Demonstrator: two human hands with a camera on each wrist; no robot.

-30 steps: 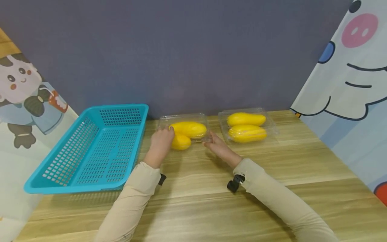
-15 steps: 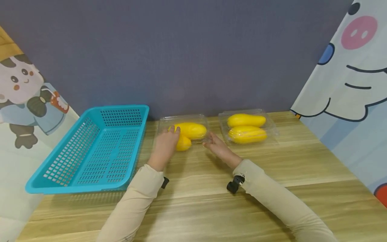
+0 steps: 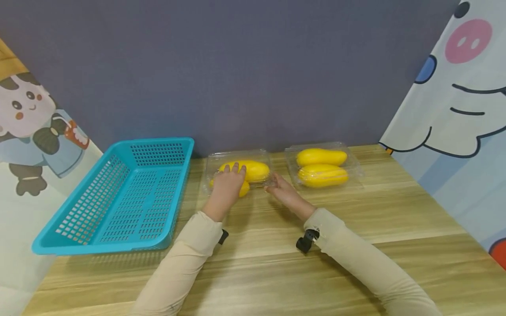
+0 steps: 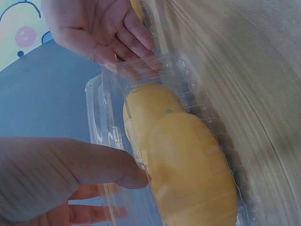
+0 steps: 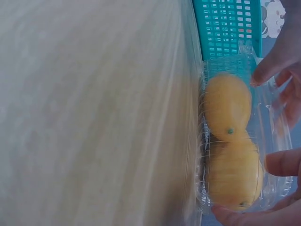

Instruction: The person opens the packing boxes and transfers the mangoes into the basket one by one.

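Note:
A clear plastic clamshell box (image 3: 258,155) holding two plump yellow papaya-like fruits (image 3: 256,170) lies on the table close to the back wall. Over its lid rests my left hand (image 3: 226,188), fingers spread and fairly straight; the thumb (image 4: 117,167) touches near the lid's front edge. My right hand (image 3: 287,193) grips the right end of the box. In the right wrist view its thumb (image 5: 284,162) lies on the lid side, with a finger at the lower corner. Part of the front fruit is hidden behind my left hand.
A second clear clamshell box (image 3: 292,166) with two similar yellow fruits (image 3: 322,156) sits just to the right. A turquoise perforated basket (image 3: 99,249) stands at the left. The grey wall (image 3: 237,79) borders the back of the wooden table (image 3: 269,263).
My left hand has slid rightward along the lid, its fingers spreading and straightening from a more curled pose at the left end. My right hand and both boxes have stayed in place.

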